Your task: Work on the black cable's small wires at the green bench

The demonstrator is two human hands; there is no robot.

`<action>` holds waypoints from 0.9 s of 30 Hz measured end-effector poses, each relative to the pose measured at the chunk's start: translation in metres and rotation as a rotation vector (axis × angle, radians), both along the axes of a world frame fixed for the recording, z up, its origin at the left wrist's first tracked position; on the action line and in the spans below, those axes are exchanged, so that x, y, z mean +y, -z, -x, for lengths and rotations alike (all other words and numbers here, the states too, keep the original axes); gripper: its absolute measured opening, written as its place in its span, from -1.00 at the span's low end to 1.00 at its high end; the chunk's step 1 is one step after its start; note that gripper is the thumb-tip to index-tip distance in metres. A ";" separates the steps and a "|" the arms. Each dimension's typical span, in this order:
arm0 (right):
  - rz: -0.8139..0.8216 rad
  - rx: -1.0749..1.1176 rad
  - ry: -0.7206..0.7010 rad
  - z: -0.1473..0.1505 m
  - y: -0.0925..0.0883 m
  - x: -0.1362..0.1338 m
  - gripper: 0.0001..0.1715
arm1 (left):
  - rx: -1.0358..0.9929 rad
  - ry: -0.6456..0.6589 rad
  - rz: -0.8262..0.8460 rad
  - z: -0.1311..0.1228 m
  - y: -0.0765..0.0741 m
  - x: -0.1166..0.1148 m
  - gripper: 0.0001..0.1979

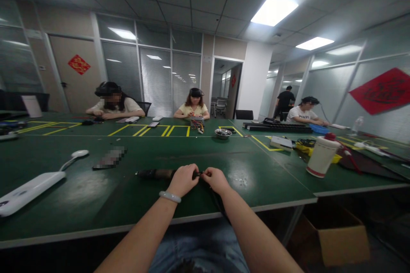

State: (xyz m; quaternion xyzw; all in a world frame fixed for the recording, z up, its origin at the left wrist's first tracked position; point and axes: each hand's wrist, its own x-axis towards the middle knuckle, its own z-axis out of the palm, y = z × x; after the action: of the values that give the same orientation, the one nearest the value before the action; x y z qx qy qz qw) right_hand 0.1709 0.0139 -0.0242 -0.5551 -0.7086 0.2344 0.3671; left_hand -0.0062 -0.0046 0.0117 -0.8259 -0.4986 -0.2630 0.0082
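Note:
A dark, slim electric screwdriver (pixel 156 173) lies level just above or on the green table, its narrow tip toward the left. My left hand (pixel 185 180), with a pale bangle at the wrist, is closed around its rear end. Close by on the right, my right hand (pixel 216 180) pinches the black cord where it meets the tool; the small joint between my fingertips is mostly hidden. From there the black cord (pixel 220 205) drops past my right wrist over the table's front edge.
To the left are a white long device (pixel 32 192) and a blurred phone-like object (pixel 110 158). Ahead stands a metal bowl (pixel 223 133) of small parts. On the right are a white bottle (pixel 323 155) and a box (pixel 281 143). Several people sit across. A cardboard box (pixel 342 239) is below.

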 end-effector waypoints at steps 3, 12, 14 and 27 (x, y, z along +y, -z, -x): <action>0.051 0.018 -0.011 0.000 -0.001 -0.001 -0.82 | 0.015 -0.007 0.014 -0.001 0.000 0.000 -0.88; 0.068 0.041 -0.023 0.000 -0.004 -0.002 -0.84 | 0.022 0.020 0.001 0.001 0.003 0.003 -0.92; 0.066 0.030 -0.024 -0.001 -0.004 -0.002 -0.82 | 0.020 0.020 0.006 0.001 0.003 0.004 -0.93; 0.076 -0.038 -0.060 -0.004 -0.008 -0.003 -0.77 | 0.014 0.018 0.063 0.001 0.000 0.002 -0.93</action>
State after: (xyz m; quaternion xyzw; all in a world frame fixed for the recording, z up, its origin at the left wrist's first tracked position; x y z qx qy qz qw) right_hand 0.1747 0.0111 -0.0163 -0.5515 -0.7225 0.2613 0.3249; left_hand -0.0072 -0.0029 0.0120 -0.8320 -0.4991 -0.2416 -0.0167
